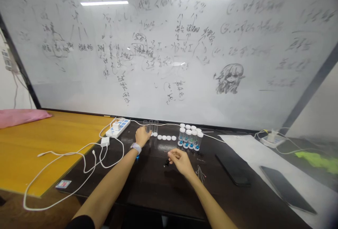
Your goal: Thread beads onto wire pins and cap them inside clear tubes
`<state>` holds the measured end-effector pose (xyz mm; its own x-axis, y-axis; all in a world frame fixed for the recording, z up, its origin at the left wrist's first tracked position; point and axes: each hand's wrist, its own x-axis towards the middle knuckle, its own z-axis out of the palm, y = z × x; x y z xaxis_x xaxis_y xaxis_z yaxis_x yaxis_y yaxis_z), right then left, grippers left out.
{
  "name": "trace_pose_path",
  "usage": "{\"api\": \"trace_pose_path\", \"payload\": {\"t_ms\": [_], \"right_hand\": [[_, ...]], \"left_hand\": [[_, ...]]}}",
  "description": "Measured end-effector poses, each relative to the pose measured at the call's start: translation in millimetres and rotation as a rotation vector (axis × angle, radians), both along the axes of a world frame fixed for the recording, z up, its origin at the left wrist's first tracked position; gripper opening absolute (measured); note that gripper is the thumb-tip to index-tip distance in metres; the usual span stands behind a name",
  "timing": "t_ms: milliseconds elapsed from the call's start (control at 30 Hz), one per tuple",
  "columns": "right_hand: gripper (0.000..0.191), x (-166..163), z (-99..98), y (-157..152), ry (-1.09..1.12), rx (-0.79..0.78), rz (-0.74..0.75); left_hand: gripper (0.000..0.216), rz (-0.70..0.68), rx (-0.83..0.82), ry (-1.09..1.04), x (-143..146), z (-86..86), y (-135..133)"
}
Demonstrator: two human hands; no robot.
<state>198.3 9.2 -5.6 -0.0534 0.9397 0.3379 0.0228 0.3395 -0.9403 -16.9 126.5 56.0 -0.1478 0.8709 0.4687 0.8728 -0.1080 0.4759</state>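
We have left hand [143, 136] at clear tubes [151, 126], right hand [180, 161] by small black parts [167, 163]; can't tell either grip.

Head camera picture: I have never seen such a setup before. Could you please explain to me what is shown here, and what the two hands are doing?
There is no robot here, only a person's two bare hands. The single picture comes from a camera worn on the person's head, looking forward and down.

The left hand is at a group of clear tubes; I cannot tell whether it grips one. The right hand has its fingertips close together beside small black objects, but whether it holds any is unclear.

On the dark table lie white lids in a row, with white-capped tubes to their right. A power strip lies on the left, and a whiteboard stands behind.
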Motion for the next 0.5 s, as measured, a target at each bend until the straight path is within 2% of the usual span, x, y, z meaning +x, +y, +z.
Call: {"api": "trace_pose_path", "payload": {"t_ms": [67, 233, 333, 400, 500], "right_hand": [[0.048, 0, 2.8, 0, 0.054, 0.015, -0.038], [0.049, 4, 13.3, -1, 0.203, 0.068, -0.144], [0.053, 7, 17.9, -3, 0.213, 0.092, -0.155], [0.049, 9, 18.6, -3, 0.203, 0.087, -0.159], [0.046, 10, 16.4, -2, 0.221, 0.077, -0.191]], "left_hand": [[0.027, -0.029, 0.024, -0.006, 1, 2.1, -17], [0.028, -0.474, 0.130, -0.146, 3, -1.7, -82], [0.032, -0.637, 0.106, -0.213, 1, -11.1, -114], [0.034, -0.697, 0.036, -0.255, -1, -19.7, -124], [0.036, -0.712, -0.008, -0.291, -5, -33.7, -127]]}}
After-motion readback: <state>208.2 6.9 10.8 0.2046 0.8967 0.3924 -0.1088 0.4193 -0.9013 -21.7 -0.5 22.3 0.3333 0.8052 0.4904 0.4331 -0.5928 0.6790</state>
